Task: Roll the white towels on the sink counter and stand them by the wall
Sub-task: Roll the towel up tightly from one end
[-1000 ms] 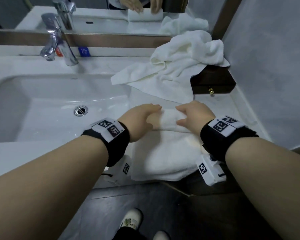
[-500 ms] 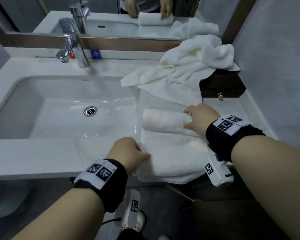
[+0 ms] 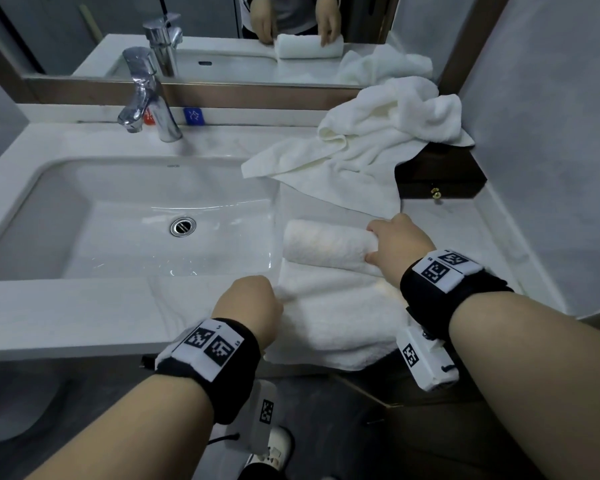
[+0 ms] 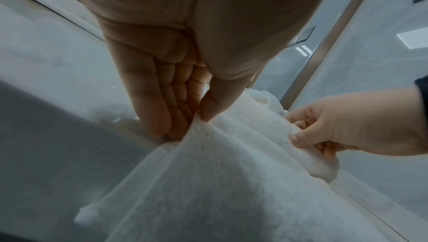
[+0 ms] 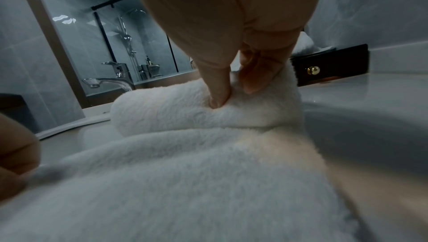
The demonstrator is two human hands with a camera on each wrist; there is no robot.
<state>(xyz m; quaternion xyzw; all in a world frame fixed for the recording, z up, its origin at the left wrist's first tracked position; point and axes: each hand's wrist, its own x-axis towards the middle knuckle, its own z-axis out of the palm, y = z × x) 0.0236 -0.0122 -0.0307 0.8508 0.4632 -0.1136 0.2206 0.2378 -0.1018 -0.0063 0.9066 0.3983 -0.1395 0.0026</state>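
Note:
A white towel point(image 3: 340, 320) lies flat on the counter right of the basin, its far end rolled into a cylinder point(image 3: 326, 242). My right hand point(image 3: 395, 244) grips the roll's right end, thumb and fingers dug into it point(image 5: 220, 97). At the flat part's left edge my left hand point(image 3: 253, 303) pinches the cloth between thumb and fingers point(image 4: 197, 117). A second white towel point(image 3: 368, 147) lies crumpled at the back right, near the wall.
The basin point(image 3: 136, 216) with its chrome tap point(image 3: 149, 98) fills the left. A dark wooden box point(image 3: 440, 178) with a brass knob sits at the back right under the crumpled towel. The grey wall point(image 3: 551, 133) bounds the counter on the right.
My left hand left the roll and came back to the towel's near left edge, where it now pinches the cloth. The right hand stayed on the roll's right end.

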